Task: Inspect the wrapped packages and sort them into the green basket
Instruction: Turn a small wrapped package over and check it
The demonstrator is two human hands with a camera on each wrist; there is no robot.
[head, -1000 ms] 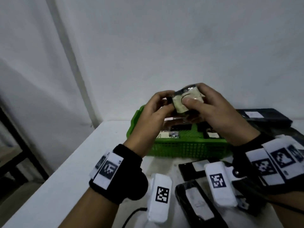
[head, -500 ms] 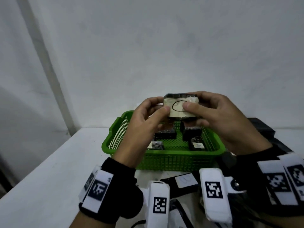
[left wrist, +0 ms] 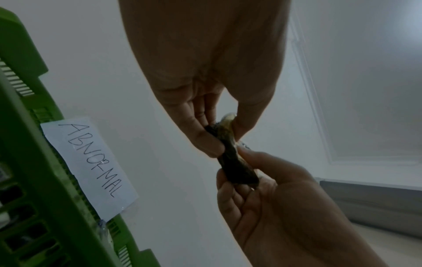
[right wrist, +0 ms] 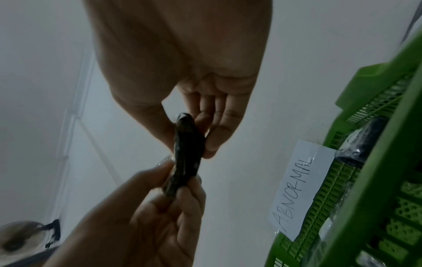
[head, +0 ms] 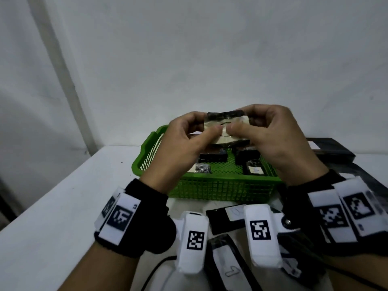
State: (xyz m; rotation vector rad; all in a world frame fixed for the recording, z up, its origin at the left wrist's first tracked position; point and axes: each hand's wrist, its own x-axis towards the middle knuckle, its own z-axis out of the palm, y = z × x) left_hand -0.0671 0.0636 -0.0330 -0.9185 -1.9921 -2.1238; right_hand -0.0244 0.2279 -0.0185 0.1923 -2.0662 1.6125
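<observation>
Two hands on one package right now: my left hand [head: 184, 141] and right hand [head: 279, 139] both pinch a small flat package wrapped in clear film, black-edged with a pale label face [head: 225, 131], thumbs pressed on the label and fingers curled behind it. It's held up in the middle of the head view, just above the green plastic mesh basket [head: 220, 187], not touching it.

I'd say I'm at the inspection step, checking the face before it gets sorted. A white paper tag with ABNORMAL handwritten on it [left wrist: 89, 166] is stuck on the basket wall, so the next move is probably deciding whether this one belongs there, then lowering it in.

Several dark wrapped packages [head: 213, 159] already sit in the basket, so I'd need a free spot on the mesh. More long black packages with white labels [head: 227, 219] lie on the white surface [head: 63, 206] at the bottom of the frame, partly hidden behind my wrist cameras. Nothing really blocks the drop.
</observation>
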